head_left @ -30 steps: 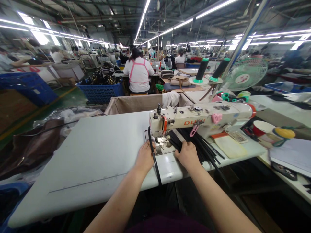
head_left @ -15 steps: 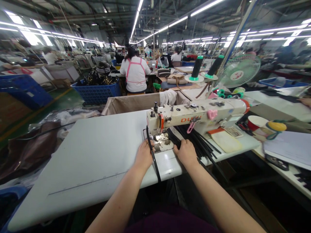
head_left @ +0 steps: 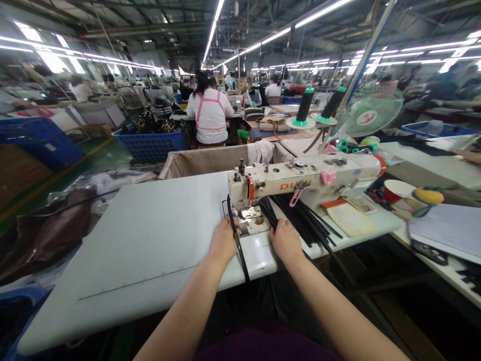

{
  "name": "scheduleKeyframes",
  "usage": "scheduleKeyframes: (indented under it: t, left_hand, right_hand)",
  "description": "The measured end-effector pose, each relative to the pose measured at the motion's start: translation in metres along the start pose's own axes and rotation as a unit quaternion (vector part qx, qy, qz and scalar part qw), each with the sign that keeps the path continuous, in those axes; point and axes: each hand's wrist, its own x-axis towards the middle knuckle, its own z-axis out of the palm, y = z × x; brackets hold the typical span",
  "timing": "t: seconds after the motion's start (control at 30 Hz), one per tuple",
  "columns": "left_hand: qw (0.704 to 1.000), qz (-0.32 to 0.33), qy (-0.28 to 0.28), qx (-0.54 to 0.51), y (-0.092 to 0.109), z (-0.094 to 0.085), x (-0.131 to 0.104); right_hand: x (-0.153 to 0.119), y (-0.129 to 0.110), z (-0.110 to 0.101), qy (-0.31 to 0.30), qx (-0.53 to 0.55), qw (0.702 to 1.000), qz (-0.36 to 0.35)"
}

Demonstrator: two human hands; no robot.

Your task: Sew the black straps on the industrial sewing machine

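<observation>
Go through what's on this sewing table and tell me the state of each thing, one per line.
Left hand: pressed flat on the black strap, not closed around it.
Right hand: resting at the loose straps, grip unclear.
Black strap: lying under the needle area, its end hanging over the table edge.
Loose straps: piled flat under the machine arm.
Thread cones: upright.
Red cup: upright.

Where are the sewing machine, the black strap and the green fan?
sewing machine point(head_left: 300, 179), head view, cream arm.
black strap point(head_left: 238, 245), head view, middle stretch.
green fan point(head_left: 371, 111), head view, grille.

white table point(head_left: 150, 235) bearing sewing machine point(head_left: 300, 180), black strips point(head_left: 308, 225).
</observation>
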Motion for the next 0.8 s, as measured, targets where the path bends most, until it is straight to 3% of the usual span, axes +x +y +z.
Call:
scheduleKeyframes:
  t: [0.3, 0.53, 0.67, 0.8]
  left_hand:
    - [1.0, -0.008, -0.009, -0.002, -0.001, 0.001, 0.0]
    - [0.999, -0.027, -0.013, -0.01, -0.001, 0.001, 0.001]
    - [0.999, -0.037, -0.025, -0.009, -0.001, 0.001, 0.002]
    - [0.999, -0.028, -0.023, -0.018, -0.002, 0.001, 0.002]
  right_hand:
    - [-0.007, -0.011, -0.006, -0.01, 0.047, 0.999, 0.008]
    - [-0.006, -0.013, -0.013, -0.048, 0.195, 0.977, 0.073]
    - [0.008, 0.01, -0.017, -0.118, 0.349, 0.919, 0.139]
    - [0.01, 0.026, -0.019, -0.182, 0.536, 0.799, 0.201]
